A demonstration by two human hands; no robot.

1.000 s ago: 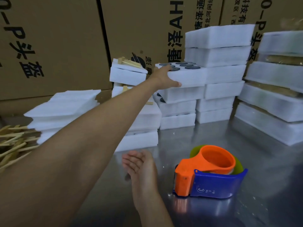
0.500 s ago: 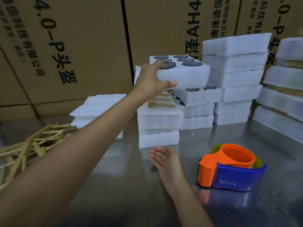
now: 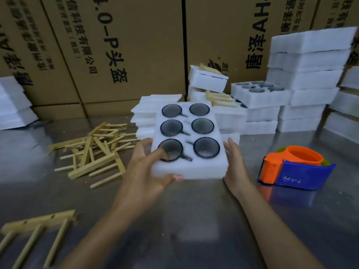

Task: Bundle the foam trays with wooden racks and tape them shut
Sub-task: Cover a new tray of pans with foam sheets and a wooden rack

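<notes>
Six dark glass cups (image 3: 206, 147) sit in two columns of three in the pockets of a white foam tray (image 3: 202, 167), held between both hands above the steel table (image 3: 194, 220), ahead of the person.
Left hand (image 3: 144, 171) — grips the tray's near left corner, thumb under the front edge, one finger curled over the rim of the nearest left cup.
Right hand (image 3: 233, 164) — fingers straight, pressed flat against the tray's right side wall.
Loose wooden racks (image 3: 93, 150) — a heap on the table left of the tray; one more rack (image 3: 33, 235) at the near left edge.
Tape dispenser (image 3: 293, 167), orange and blue — on the table right of the tray, apart from it.
Stacked foam trays (image 3: 308, 78) — behind and to the right, some topped with wooden racks, one showing cups.
Cardboard cartons (image 3: 124, 45) with printed lettering — along the back.
</notes>
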